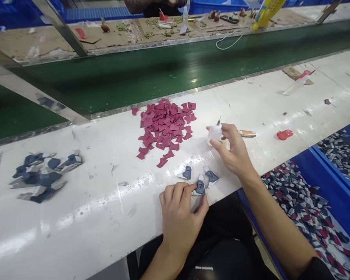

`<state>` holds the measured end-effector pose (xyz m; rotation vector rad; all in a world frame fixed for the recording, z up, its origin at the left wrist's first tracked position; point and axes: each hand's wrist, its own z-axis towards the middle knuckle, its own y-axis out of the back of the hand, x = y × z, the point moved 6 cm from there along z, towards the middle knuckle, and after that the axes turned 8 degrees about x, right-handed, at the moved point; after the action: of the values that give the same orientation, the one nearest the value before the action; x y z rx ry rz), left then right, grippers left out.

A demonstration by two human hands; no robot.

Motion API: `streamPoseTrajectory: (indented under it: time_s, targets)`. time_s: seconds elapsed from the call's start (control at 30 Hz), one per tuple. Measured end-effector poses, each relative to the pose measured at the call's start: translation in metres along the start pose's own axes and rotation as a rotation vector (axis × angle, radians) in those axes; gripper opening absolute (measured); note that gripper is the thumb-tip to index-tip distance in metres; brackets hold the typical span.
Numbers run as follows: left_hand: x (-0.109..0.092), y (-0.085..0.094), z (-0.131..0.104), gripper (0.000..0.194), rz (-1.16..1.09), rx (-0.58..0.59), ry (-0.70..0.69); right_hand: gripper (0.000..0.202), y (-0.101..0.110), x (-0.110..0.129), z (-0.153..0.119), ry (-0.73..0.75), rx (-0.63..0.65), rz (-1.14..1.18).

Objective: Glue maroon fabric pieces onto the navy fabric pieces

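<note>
My right hand [231,149] is closed round a small translucent bottle [214,134] whose thin needle tip points up. My left hand [182,206] pinches a blue and grey piece [200,188] near the table's front edge. Two similar pieces lie close by, one [187,172] beyond my left fingers and one [212,177] to their right. Behind them spreads a pile of dark red flat pieces [166,124]. Off to the left sits a group of blue and grey pieces [42,177].
Blue bins [332,198] full of small parts stand at the lower right. On the white table [105,217] lie an orange-labelled object [247,133], a red cap [285,135] and another needle bottle [296,84]. A green conveyor [163,70] runs behind; across it a person's arms [137,6] show.
</note>
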<state>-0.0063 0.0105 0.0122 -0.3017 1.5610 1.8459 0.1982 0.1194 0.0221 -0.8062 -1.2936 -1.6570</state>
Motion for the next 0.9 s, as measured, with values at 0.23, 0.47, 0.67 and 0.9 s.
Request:
streamPoseTrajectory:
  time_s: [0.23,0.47,0.67,0.9]
  targets:
    - [0.002,0.0,-0.003,0.014,-0.025,-0.007,0.02,0.048,0.002,-0.016,0.001,-0.099,0.017,-0.165]
    - [0.004,-0.002,-0.005,0.013,-0.017,-0.01,0.029,0.016,0.009,0.04,-0.032,-0.068,-0.232,-0.377]
    - [0.003,-0.002,-0.004,0.012,0.018,0.006,0.015,0.005,-0.065,0.056,0.013,0.029,0.205,-0.36]
    - [0.003,-0.001,-0.006,0.009,0.008,-0.01,0.013,0.004,-0.102,0.04,0.037,-0.124,0.383,-0.575]
